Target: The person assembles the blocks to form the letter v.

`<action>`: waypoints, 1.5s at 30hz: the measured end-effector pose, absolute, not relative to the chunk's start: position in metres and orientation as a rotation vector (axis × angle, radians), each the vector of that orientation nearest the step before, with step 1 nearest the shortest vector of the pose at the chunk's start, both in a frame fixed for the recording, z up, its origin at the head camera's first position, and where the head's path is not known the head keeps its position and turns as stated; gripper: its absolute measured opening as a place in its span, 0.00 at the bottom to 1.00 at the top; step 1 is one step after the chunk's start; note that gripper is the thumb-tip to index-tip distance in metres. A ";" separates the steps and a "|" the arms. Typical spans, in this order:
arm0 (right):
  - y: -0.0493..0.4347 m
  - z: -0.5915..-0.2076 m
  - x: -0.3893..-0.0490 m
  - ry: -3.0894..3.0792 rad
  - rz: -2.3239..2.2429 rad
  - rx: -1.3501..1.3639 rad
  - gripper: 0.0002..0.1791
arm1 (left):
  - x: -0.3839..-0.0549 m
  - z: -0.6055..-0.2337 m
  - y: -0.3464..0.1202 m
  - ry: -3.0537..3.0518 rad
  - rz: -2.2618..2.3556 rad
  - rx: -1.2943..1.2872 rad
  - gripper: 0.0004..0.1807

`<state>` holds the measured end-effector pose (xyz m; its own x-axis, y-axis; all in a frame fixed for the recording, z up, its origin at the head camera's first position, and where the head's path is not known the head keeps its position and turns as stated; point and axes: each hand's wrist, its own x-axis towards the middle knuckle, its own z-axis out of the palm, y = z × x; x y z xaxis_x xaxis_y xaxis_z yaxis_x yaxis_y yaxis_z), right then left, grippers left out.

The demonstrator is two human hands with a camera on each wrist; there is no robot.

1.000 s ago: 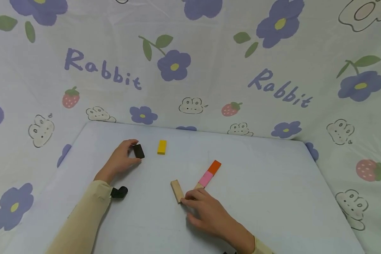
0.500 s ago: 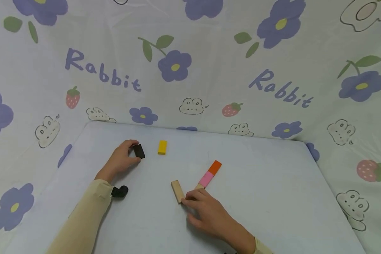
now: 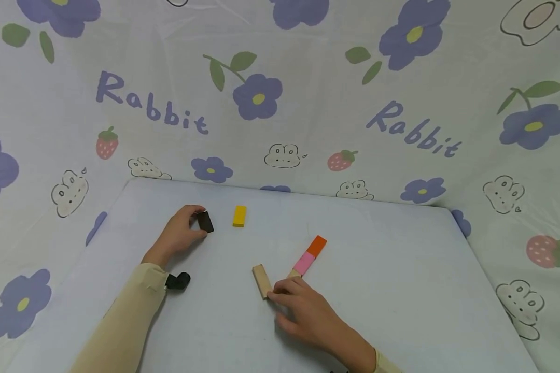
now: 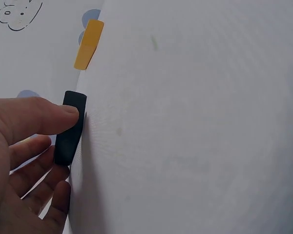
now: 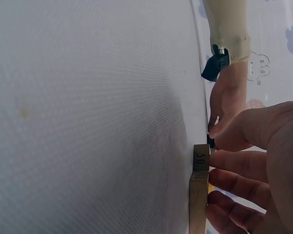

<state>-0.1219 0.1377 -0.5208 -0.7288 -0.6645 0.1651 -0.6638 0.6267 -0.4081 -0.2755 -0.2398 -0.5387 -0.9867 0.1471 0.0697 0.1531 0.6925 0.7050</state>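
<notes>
At the left of the table, my left hand (image 3: 179,233) pinches a black block (image 3: 206,221) between thumb and fingers. The left wrist view shows the thumb across the face of that black block (image 4: 72,134). My right hand (image 3: 310,316) rests its fingertips on plain wooden blocks, its thumb apart from them. One plain wooden block (image 3: 261,281) slants away to the left of the fingers. Another, partly hidden wooden block (image 3: 294,273) adjoins a pink block (image 3: 304,263), followed by an orange block (image 3: 317,246). In the right wrist view, dark figures mark a wooden block's end (image 5: 200,158).
A yellow block (image 3: 240,216) lies right of the black one. A black device (image 3: 179,281) is worn at the left wrist. Behind the white table (image 3: 401,280) hangs a cloth (image 3: 308,93) printed with flowers and rabbits.
Both hands and all the blocks keep their places. Only the head view has shifted very slightly.
</notes>
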 end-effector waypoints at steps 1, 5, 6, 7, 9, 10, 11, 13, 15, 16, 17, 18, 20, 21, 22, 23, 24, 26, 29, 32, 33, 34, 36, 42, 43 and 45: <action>0.138 -0.521 -0.122 2.833 -0.709 -1.157 0.24 | -0.275 -0.538 -0.240 -2.887 -1.200 -0.250 0.36; 0.138 -0.521 -0.122 2.841 -0.704 -1.171 0.23 | -0.274 -0.537 -0.239 -2.886 -1.212 -0.240 0.37; 0.138 -0.521 -0.122 2.843 -0.702 -1.175 0.23 | -0.274 -0.537 -0.239 -2.882 -1.220 -0.237 0.37; 0.138 -0.521 -0.122 2.844 -0.701 -1.179 0.23 | -0.274 -0.536 -0.239 -2.879 -1.228 -0.236 0.37; 0.138 -0.522 -0.122 2.848 -0.696 -1.183 0.23 | -0.273 -0.536 -0.238 -2.874 -1.241 -0.237 0.37; 0.138 -0.522 -0.122 2.851 -0.694 -1.185 0.23 | -0.273 -0.536 -0.238 -2.872 -1.244 -0.236 0.37; 0.138 -0.522 -0.122 2.854 -0.690 -1.188 0.23 | -0.272 -0.536 -0.238 -2.871 -1.248 -0.234 0.37; 0.137 -0.523 -0.122 2.855 -0.686 -1.194 0.23 | -0.271 -0.535 -0.238 -2.874 -1.246 -0.230 0.37; 0.137 -0.523 -0.122 2.857 -0.674 -1.196 0.23 | -0.270 -0.535 -0.237 -2.879 -1.235 -0.227 0.37; 0.137 -0.523 -0.122 2.857 -0.668 -1.197 0.23 | -0.269 -0.534 -0.237 -2.881 -1.231 -0.226 0.37; 0.137 -0.523 -0.122 2.856 -0.661 -1.194 0.23 | -0.269 -0.534 -0.237 -2.880 -1.230 -0.229 0.37; 0.137 -0.523 -0.122 2.857 -0.654 -1.191 0.24 | -0.268 -0.533 -0.236 -2.879 -1.229 -0.233 0.37; 0.137 -0.523 -0.122 2.858 -0.638 -1.185 0.24 | -0.266 -0.531 -0.235 -2.876 -1.235 -0.245 0.37; 0.137 -0.523 -0.122 2.859 -0.633 -1.184 0.24 | -0.265 -0.530 -0.234 -2.875 -1.240 -0.248 0.37; 0.136 -0.523 -0.121 2.860 -0.628 -1.183 0.24 | -0.264 -0.529 -0.234 -2.873 -1.247 -0.251 0.37; 0.136 -0.522 -0.121 2.860 -0.624 -1.182 0.24 | -0.263 -0.528 -0.233 -2.869 -1.254 -0.259 0.37; 0.136 -0.522 -0.121 2.859 -0.622 -1.185 0.24 | -0.262 -0.527 -0.232 -2.868 -1.256 -0.266 0.37; 0.136 -0.522 -0.121 2.860 -0.618 -1.190 0.24 | -0.260 -0.526 -0.231 -2.863 -1.268 -0.279 0.37; 0.136 -0.522 -0.121 2.864 -0.607 -1.194 0.24 | -0.257 -0.525 -0.229 -2.850 -1.286 -0.304 0.37; 0.136 -0.522 -0.121 2.873 -0.593 -1.200 0.23 | -0.254 -0.524 -0.227 -2.841 -1.303 -0.324 0.37; 0.135 -0.522 -0.121 2.875 -0.589 -1.201 0.23 | -0.253 -0.524 -0.226 -2.839 -1.304 -0.335 0.36; 0.135 -0.523 -0.122 2.876 -0.586 -1.202 0.23 | -0.253 -0.524 -0.225 -2.837 -1.307 -0.343 0.36; 0.135 -0.523 -0.122 2.876 -0.585 -1.203 0.23 | -0.251 -0.523 -0.224 -2.834 -1.310 -0.365 0.36; 0.135 -0.523 -0.122 2.877 -0.582 -1.201 0.23 | -0.249 -0.524 -0.220 -2.860 -1.274 -0.385 0.36; 0.135 -0.523 -0.122 2.879 -0.579 -1.203 0.23 | -0.249 -0.524 -0.219 -2.869 -1.263 -0.385 0.36; 0.135 -0.523 -0.122 2.882 -0.576 -1.205 0.23 | -0.249 -0.523 -0.218 -2.882 -1.243 -0.393 0.37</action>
<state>-0.1215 0.1350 -0.5227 -0.7115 -0.6821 0.1691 -0.6947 0.6464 -0.3157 -0.2491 -0.2181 -0.5227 -0.9690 0.2345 0.0784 0.2179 0.6603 0.7187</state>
